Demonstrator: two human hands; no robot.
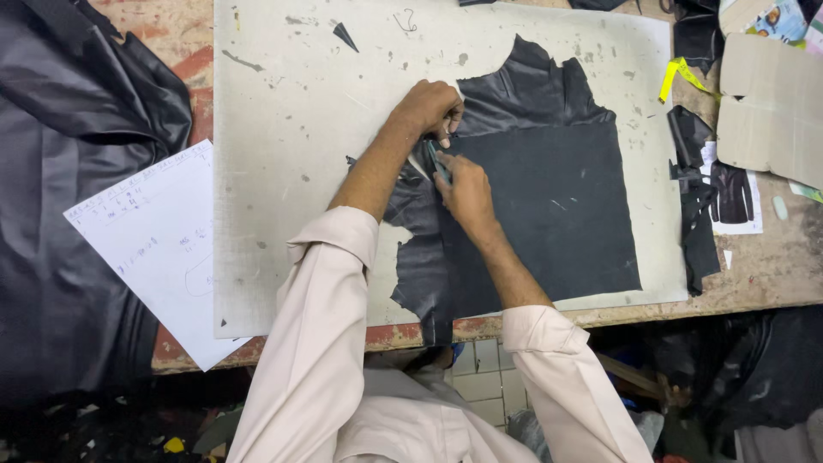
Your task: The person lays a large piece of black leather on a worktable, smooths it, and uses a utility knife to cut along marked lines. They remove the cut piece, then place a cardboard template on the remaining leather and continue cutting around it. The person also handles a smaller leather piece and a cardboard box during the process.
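Right hand (pixel 465 190) pinches a small blade (pixel 439 161) at the dark pattern piece's (pixel 549 214) left edge; left hand (pixel 429 107), fingers curled, presses its corner.

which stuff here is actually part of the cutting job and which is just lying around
In use:
left hand
right hand
small blade tool
black leather piece
pale cutting board

Lying about:
white paper sheet
cardboard piece
yellow tape strip
black scraps

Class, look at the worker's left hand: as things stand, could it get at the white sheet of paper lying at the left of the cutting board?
Probably yes. The left hand presses on the black leather, and only bare cutting board lies between it and the paper. It would have to let go first.
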